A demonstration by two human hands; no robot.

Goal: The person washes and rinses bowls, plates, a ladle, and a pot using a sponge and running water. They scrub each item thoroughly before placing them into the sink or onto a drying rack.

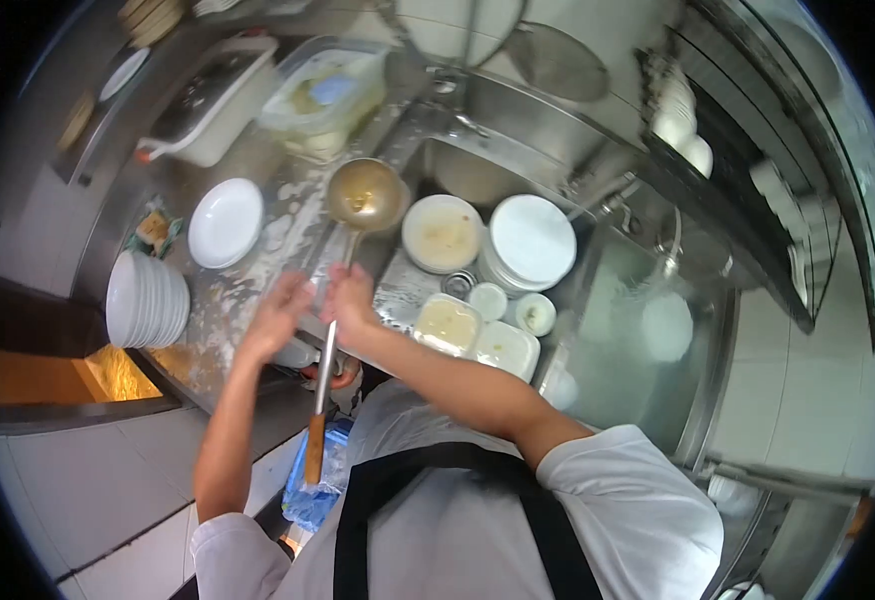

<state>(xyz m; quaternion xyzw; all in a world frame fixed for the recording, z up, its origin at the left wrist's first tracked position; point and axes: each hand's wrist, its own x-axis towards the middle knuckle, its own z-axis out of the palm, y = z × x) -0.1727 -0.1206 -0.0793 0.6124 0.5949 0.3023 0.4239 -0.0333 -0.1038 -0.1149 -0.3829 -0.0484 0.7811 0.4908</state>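
A long-handled ladle (330,370) lies slantwise in front of me, its wide metal bowl over the sink's left edge and its wooden grip pointing down toward my apron. Some yellowish liquid or residue shows in the bowl. My right hand (352,298) is closed around the metal shaft below the bowl. Just left of the shaft, my left hand (284,308) has its fingers stretched out, slightly blurred, and holds nothing I can see. Beside the ladle bowl, a stack of bowls with a soiled top one (443,233) stands in the sink.
White plates (533,238) are piled in the middle sink, near small cups and square dishes (507,350). Water runs into the right basin (618,340). On the left counter are a white plate (226,223), a plate stack (148,298), a sponge (156,230) and tubs (326,95).
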